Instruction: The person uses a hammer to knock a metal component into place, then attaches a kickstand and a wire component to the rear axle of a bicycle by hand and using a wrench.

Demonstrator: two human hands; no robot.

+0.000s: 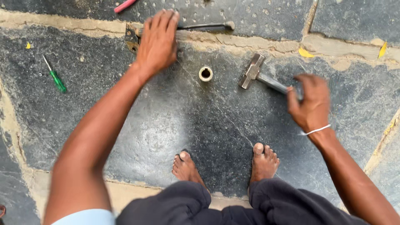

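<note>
Steel hammer (255, 71) in the right hand (311, 104) — fingers closed round the handle, head low over the dark stone floor (175, 125), just right of a small pale ring (205, 73) standing on end. Left hand (157, 41) lies palm-down, fingers flat, pressing a metal bracket (132, 38) with a thin rod (204, 26) running right from it along the mortar joint; whether it actually grips anything underneath, I cannot tell.

Risks, as I judge them: the ring is loose and unbraced — a glancing blow could send it skidding or crack it. The left hand sits near the hammer's arc; a wide swing could catch the knuckles. Bare feet (225, 164) lie straight below the ring, so a dropped or rebounding head could land on toes.

Room: open slab between ring and feet. A green screwdriver (55, 76) lies well left, clear of the work. A pink handle (124, 5) pokes in at the top edge.
</note>
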